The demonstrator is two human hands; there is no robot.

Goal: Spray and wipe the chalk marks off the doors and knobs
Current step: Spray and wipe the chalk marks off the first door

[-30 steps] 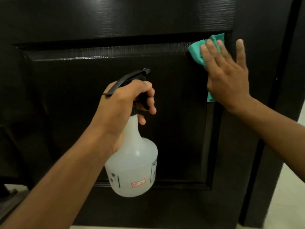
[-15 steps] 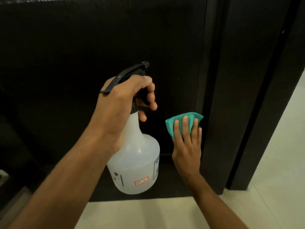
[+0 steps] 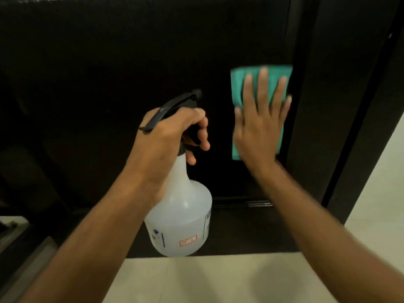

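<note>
left grip (image 3: 172,136) curled round spray bottle (image 3: 181,217) neck, red-bordered label unreadable, right grip (image 3: 260,127) spread flat on teal cloth (image 3: 237,84) against door (image 3: 109,62)

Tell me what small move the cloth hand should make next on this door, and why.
Probably keep sliding the green cloth along the right side of the dark door panel. The right hand presses it flat there with straight fingers, and the left hand holds the spray bottle off to the side. No chalk marks show clearly, so I cannot tell what remains.
</note>
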